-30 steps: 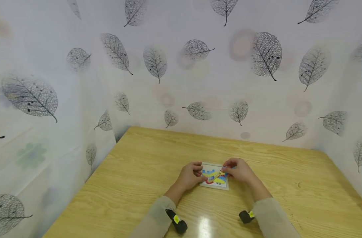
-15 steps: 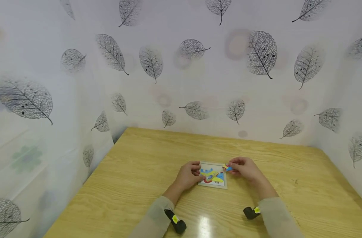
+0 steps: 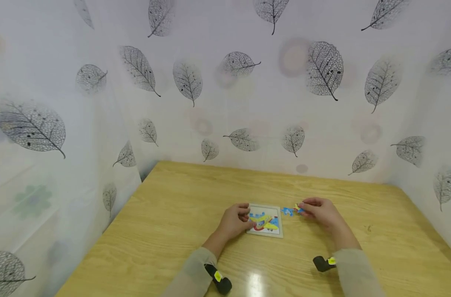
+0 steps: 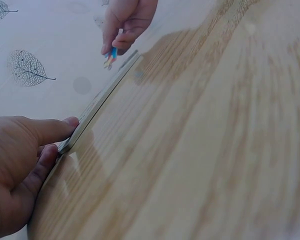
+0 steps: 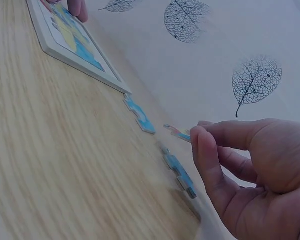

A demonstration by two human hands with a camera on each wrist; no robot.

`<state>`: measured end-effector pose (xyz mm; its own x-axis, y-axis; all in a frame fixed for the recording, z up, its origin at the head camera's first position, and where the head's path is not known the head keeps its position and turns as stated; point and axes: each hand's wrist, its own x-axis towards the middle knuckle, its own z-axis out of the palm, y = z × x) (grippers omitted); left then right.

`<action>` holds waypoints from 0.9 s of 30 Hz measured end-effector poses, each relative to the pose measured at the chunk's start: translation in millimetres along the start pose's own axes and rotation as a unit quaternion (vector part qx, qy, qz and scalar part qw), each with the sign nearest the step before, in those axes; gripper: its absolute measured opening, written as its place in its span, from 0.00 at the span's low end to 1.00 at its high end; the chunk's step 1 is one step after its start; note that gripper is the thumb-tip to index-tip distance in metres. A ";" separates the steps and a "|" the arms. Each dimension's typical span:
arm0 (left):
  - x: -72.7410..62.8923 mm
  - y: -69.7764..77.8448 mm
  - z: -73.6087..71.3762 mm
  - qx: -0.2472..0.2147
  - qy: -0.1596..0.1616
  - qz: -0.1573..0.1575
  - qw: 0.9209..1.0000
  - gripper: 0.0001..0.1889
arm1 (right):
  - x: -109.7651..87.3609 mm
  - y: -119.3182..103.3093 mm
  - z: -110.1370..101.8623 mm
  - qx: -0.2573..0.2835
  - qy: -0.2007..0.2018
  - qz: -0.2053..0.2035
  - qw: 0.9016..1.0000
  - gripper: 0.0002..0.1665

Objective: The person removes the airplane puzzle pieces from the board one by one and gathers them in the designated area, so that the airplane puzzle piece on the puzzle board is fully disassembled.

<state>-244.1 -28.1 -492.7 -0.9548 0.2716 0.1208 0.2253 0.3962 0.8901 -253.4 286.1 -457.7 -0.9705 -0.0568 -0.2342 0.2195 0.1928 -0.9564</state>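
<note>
A small jigsaw puzzle board (image 3: 264, 235) with a pale frame and a yellow airplane picture lies on the table. My left hand (image 3: 234, 220) holds its left edge, thumb over the rim and fingers curled against the side. Right of the board, my right hand (image 3: 322, 212) pinches a small puzzle piece (image 5: 179, 133) with yellow, red and blue on it, between thumb and fingertips. One blue puzzle piece (image 5: 140, 114) lies just off the board's corner. Another blue piece (image 5: 179, 171) lies farther along, below the pinched one in the right wrist view. The picture's upper right part shows bare backing.
The wooden table (image 3: 173, 206) runs back to a pale curtain (image 3: 247, 99) printed with leaf shapes, which also hangs along both sides. Black wrist devices (image 3: 219, 280) with yellow marks sit at both sleeves.
My right hand has moved right, off the board, with the pinched piece lifted out of the picture. A blue piece now shows on the table between hand and board. My left hand stays at the edge.
</note>
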 end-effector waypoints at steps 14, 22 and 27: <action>0.9 5.8 -1.1 -0.001 -0.002 -0.009 1.000 0.30 | -4.4 4.4 -36.0 0.035 0.047 0.024 0.998 0.35; 0.2 5.1 -1.3 -0.003 -0.006 -0.014 1.000 0.30 | -14.5 9.2 -51.7 -0.001 0.039 0.028 0.999 0.32; 0.1 1.9 -0.3 0.000 -0.006 -0.016 1.000 0.30 | -15.2 16.7 -58.7 -0.067 0.022 0.022 0.997 0.29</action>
<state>-243.8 -27.6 -490.9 -0.9590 0.2697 0.0873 0.1953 0.4055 0.8930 -240.8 347.7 -459.8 -0.9645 -0.0028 -0.2639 0.2489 0.3231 -0.9130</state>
